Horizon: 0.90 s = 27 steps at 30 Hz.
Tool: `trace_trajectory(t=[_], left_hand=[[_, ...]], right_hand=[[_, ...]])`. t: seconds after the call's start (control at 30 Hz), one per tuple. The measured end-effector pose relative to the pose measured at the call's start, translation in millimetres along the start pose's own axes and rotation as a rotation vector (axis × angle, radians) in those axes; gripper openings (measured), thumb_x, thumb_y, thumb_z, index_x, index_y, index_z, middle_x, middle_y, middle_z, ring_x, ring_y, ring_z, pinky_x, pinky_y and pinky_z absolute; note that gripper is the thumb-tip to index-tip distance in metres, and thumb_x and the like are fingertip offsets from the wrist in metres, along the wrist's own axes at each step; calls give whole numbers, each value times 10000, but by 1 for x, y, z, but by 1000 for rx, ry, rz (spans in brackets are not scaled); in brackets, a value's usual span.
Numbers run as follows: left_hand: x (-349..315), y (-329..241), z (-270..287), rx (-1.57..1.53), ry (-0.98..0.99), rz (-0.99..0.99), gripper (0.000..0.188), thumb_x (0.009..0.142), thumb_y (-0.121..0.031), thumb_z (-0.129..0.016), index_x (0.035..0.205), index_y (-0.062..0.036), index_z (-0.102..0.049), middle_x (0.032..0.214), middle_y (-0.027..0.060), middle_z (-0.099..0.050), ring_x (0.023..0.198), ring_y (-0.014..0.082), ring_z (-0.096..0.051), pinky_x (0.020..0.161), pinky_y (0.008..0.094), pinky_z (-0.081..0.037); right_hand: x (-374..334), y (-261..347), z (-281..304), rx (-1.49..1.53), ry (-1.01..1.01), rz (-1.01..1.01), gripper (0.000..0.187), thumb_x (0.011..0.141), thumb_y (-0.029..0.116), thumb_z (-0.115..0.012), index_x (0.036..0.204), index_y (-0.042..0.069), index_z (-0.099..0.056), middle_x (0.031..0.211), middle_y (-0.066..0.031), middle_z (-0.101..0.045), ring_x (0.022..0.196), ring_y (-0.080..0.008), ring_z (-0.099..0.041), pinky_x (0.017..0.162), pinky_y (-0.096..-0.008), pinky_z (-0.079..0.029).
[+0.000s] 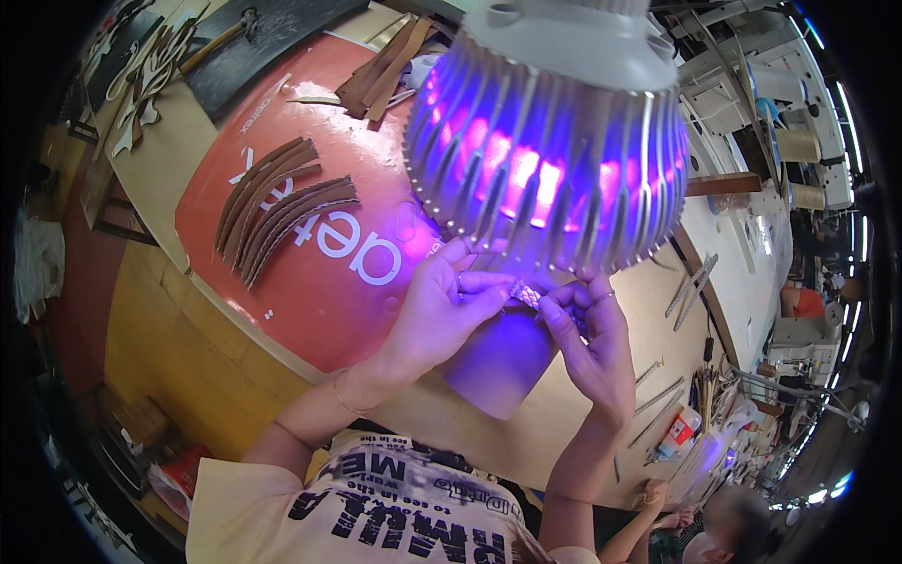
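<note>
A short, narrow strip with a pale diamond-like pattern (526, 295) is stretched between my two hands under violet light. My left hand (437, 305) pinches its left end between thumb and fingertips. The right end is gripped in the bent fingers of my right hand (594, 340). What the strip is made of cannot be told. Below the hands lies a flat brown piece (507, 371), tinted violet at its upper part. Just above my fingers hangs a large lamp with a ribbed metal body (554, 141), which hides the area behind it.
Curved brown strips (287, 211) rest on a red printed sheet (310, 315) at left. More brown strips (385, 70) lie farther back, beside a dark slab (272, 47). Metal rulers (691, 291) are at right. Another person's arm (639, 526) shows at lower right.
</note>
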State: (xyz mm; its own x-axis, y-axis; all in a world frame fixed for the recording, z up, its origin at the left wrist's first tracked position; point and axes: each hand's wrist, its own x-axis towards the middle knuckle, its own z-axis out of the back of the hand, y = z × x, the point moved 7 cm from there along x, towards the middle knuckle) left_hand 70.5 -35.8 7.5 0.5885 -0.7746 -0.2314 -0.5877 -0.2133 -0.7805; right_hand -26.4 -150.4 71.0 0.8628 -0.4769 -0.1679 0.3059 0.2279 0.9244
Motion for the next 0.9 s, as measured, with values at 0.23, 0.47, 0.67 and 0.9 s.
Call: trace_trajectory(t=[0.23, 0.47, 0.67, 0.9], left_hand=[[-3, -1, -4, -57, 21, 43, 424, 899, 85, -589, 1287, 48, -421, 1190, 159, -610, 1051, 216, -667, 883, 281, -564], [-1, 2, 0, -11, 24, -11, 491, 942, 34, -582, 1377, 21, -355, 1097, 178, -674, 1005, 190, -672, 895, 282, -549], [0, 4, 1, -30, 26, 8, 456, 934, 44, -585, 1345, 41, -387, 1061, 189, -690, 984, 198, -686, 909, 294, -551], [0, 4, 2, -10, 30, 5, 445, 929, 49, -587, 1335, 38, -406, 1067, 187, -691, 996, 193, -683, 905, 295, -555]], right_hand=[[3, -6, -1, -12, 10, -19, 430, 938, 26, -605, 1337, -5, -448, 848, -18, -602, 746, -64, -539, 704, -213, -431], [2, -6, -2, 65, -13, -47, 416, 944, 20, -595, 1328, -5, -437, 856, -12, -601, 739, -53, -521, 689, -205, -413], [3, -8, -2, 99, -34, -44, 398, 942, 21, -597, 1307, 6, -440, 844, -9, -594, 714, -48, -501, 660, -199, -398], [4, -6, -3, 73, -24, -19, 393, 943, 33, -604, 1301, 8, -444, 819, -6, -590, 698, -47, -493, 653, -198, -397]])
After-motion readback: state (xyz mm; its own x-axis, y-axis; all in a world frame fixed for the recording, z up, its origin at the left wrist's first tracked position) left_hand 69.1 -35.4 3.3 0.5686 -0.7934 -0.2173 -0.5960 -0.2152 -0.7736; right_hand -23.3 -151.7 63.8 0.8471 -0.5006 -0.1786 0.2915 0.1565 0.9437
